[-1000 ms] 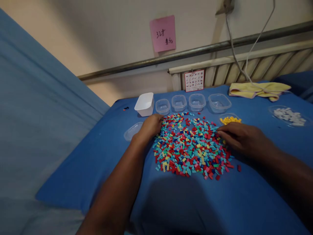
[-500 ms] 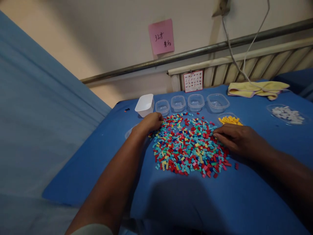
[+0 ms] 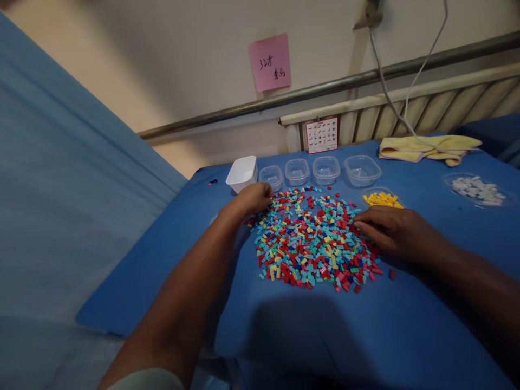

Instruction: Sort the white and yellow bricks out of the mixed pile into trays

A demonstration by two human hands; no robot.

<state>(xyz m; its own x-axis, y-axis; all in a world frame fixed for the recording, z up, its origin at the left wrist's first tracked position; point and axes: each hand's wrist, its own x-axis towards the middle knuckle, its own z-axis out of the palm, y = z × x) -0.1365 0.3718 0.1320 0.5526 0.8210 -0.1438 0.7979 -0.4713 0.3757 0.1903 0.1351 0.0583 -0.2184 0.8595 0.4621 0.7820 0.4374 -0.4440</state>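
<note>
A wide heap of small toy building bricks (image 3: 309,244) in red, turquoise, pale yellow, dark blue, green and pink lies spread on the blue-covered table (image 3: 268,325). At the heap's far left edge is my left hand (image 3: 255,198), its fingers curled down onto the bricks; whatever they pinch is hidden. My right hand (image 3: 388,227) rests at the heap's right side, thumb and forefinger brought together at the red and turquoise bricks. Any brick between them is too small to make out. Just behind the right hand stands a clear tub of orange-yellow bricks (image 3: 382,200).
Behind the heap stand a white tub (image 3: 242,172) and several clear plastic tubs (image 3: 326,170). Farther right are a yellow cloth (image 3: 426,148) and a clear dish of white bricks (image 3: 478,190). A small picture card (image 3: 322,135) leans by the radiator (image 3: 390,105). A blue curtain (image 3: 60,189) hangs left.
My left hand has shifted very slightly up and right along the heap's edge. My right hand stays almost where it was. The view has tilted a little.
</note>
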